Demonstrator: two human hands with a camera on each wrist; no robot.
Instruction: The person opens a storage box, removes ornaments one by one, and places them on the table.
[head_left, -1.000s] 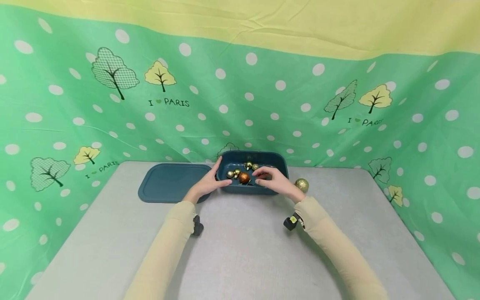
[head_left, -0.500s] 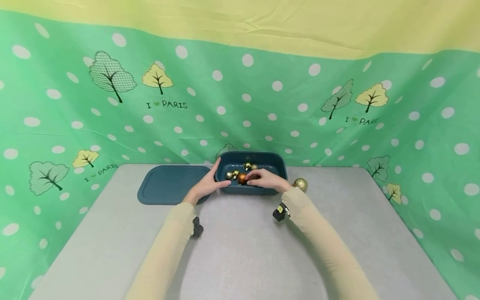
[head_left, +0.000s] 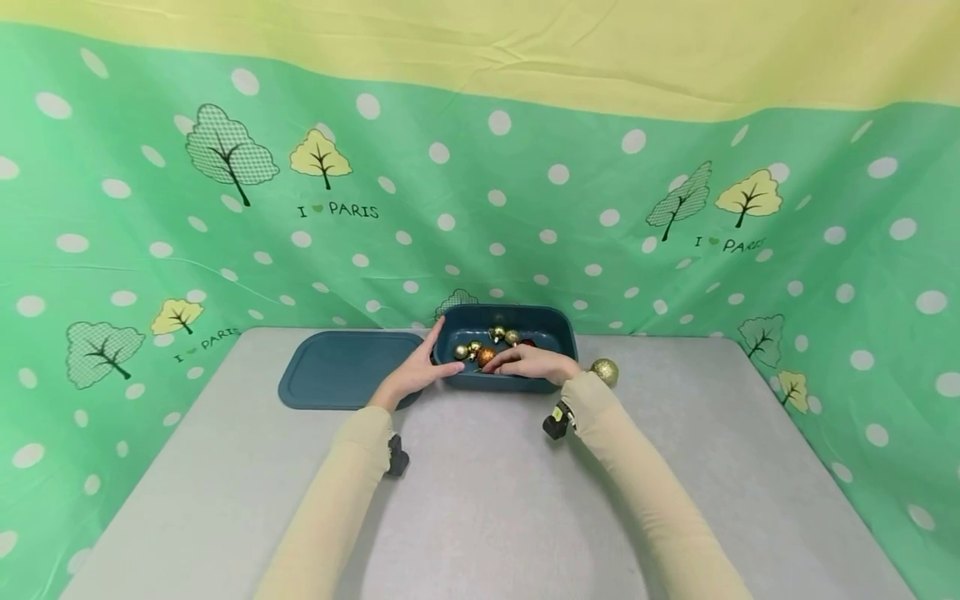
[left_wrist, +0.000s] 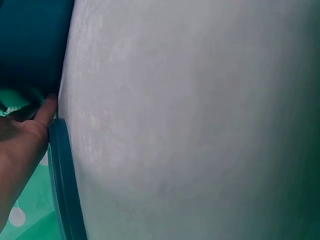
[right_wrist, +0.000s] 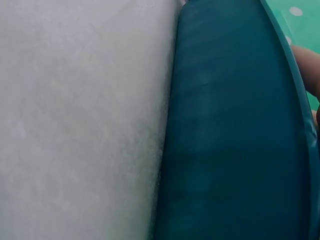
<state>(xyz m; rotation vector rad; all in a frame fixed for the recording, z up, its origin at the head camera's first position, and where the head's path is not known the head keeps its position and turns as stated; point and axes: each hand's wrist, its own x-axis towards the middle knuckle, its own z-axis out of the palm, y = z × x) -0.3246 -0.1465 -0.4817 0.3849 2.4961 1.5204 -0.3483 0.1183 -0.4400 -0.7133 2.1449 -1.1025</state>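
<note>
grey table (head_left: pixel 487 500), our blue box (head_left: pixel 517 317) at the back, left hand (head_left: pixel 413 372) at its left end, thumb and fingers spread, right hand (head_left: pixel 536 364) dipped in by the orange bauble (head_left: pixel 487 355), can't tell if we're pinching it, little gold baubles (head_left: pixel 461 352) alongside

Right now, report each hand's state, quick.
Left hand: open, at the left end of the blue container.
Right hand: inside it; whether holding anything can't be told.
</note>
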